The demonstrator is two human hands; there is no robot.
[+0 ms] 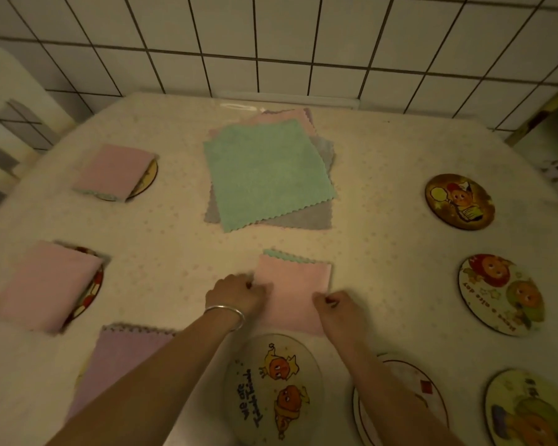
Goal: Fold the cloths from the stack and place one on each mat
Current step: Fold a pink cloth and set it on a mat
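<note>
Both hands, left hand (239, 292) and right hand (337, 305), pinch the folded pink microfibre cloth (295, 292) lying between them; lifted unevenly, its fold could spring open before reaching the round cartoon-printed mat (273, 389) just beneath their wrists.

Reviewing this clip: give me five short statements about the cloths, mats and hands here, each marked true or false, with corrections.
1. Both hands, left hand and right hand, grip the pink cloth. True.
2. The top cloth of the stack is purple. False: it is green.
3. Three mats on the left already carry a folded cloth, the nearest a purple cloth. True.
4. The pink cloth being folded lies on a mat. False: it lies on the tablecloth, beyond the round mat.
5. The far right mat holds a cloth. False: it is bare.
</note>
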